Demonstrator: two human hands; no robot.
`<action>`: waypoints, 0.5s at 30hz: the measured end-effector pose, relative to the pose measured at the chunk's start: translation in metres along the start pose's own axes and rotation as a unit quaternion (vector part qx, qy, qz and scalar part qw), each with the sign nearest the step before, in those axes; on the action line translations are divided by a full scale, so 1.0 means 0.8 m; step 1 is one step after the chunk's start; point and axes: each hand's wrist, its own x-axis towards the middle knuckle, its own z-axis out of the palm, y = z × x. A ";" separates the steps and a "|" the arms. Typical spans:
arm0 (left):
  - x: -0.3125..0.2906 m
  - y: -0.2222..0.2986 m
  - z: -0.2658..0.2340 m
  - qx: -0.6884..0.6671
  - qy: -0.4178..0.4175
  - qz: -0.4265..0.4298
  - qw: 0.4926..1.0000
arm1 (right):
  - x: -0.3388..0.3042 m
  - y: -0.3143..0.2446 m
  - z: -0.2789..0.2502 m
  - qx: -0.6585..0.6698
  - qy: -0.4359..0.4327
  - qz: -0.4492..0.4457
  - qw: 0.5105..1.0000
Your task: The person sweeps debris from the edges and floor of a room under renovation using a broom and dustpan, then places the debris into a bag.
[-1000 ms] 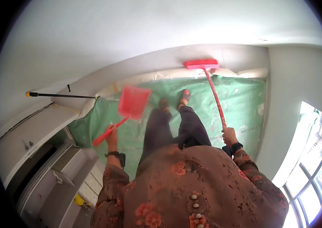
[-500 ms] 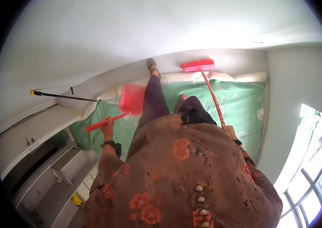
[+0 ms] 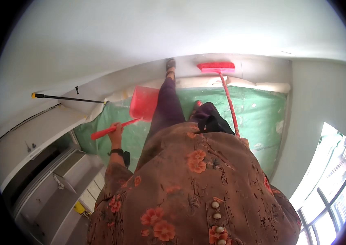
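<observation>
A: L hand (image 3: 117,131) first. Fingers?

B: Wrapped tight round the red handle of the dustpan (image 3: 143,103). Handle runs from lower-left up-right, pan end sits up and to the R of the fist, above the green floor sheet (image 3: 258,118), next to the raised leg.

A: R hand?

B: Hidden behind the floral dress, can't tell if fingers are closed or apart. Broom stick (image 3: 228,102) drops down toward where that hand should be, so prob. holding it, not confirmed.

A: Broom axis?

B: Near vertical in frame, slight lean. Broom head (image 3: 216,66) is at the far end, by the wall base, well ahead of the body. Dustpan lies L of the stick, leg between them.

A: Nearer hand to the pan?

B: L, obv.
</observation>
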 end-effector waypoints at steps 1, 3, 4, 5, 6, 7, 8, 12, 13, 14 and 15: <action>-0.003 -0.003 -0.002 -0.006 -0.015 0.001 1.000 | -0.002 -0.001 -0.003 -0.002 -0.002 -0.002 1.000; -0.005 -0.009 -0.006 -0.012 -0.031 0.002 0.999 | -0.004 -0.007 -0.007 0.066 0.037 0.029 0.997; -0.009 -0.011 -0.007 -0.004 -0.024 -0.003 1.000 | -0.005 -0.011 -0.008 0.066 0.037 0.029 0.997; -0.011 -0.014 -0.007 0.004 -0.025 -0.025 0.999 | -0.005 -0.016 -0.009 0.076 0.029 0.037 0.996; -0.014 -0.016 -0.008 0.004 -0.018 -0.008 1.000 | -0.006 -0.022 -0.009 0.087 0.023 0.044 0.995; -0.018 -0.017 -0.010 0.010 -0.016 -0.001 1.000 | -0.010 -0.027 -0.011 0.088 0.024 0.045 0.995; -0.022 -0.019 -0.010 0.004 -0.021 -0.001 1.000 | -0.013 -0.034 -0.013 0.054 0.027 0.001 0.998; -0.052 -0.022 -0.018 -0.018 -0.007 -0.010 1.000 | -0.059 -0.065 -0.041 0.018 0.102 -0.096 0.990; -0.061 -0.020 -0.022 -0.009 -0.005 -0.010 1.000 | -0.077 -0.075 -0.049 0.017 0.125 -0.113 0.986; -0.069 -0.018 -0.026 -0.001 -0.008 -0.020 1.000 | -0.088 -0.087 -0.060 -0.001 0.092 -0.099 0.991; -0.080 -0.016 -0.032 -0.003 0.000 -0.010 1.000 | -0.103 -0.098 -0.067 -0.024 0.065 -0.057 0.996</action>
